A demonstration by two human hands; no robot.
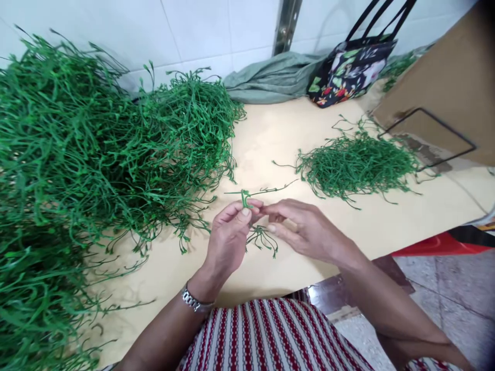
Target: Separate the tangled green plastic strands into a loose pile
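My left hand (231,232) is closed, with thumb and fingers pinching a small green plastic stem (245,200) that sticks up above the thumb. Close on its right is my right hand (301,226), its fingertips reaching to the left fingers while its thumb stays apart from them. No object shows between the right thumb and fingers. A thin green sprig (276,189) lies on the table just beyond my hands. Below my fingers, a few more sprigs (262,239) spread out, partly hidden by the left hand.
Big heaps of green plastic stems (77,139) cover the left side of the table (266,134). A smaller pile (359,162) lies at right, beside a cardboard box (441,87) and a black wire frame (444,123). A floral bag (350,72) and grey-green cloth (274,77) rest along the wall.
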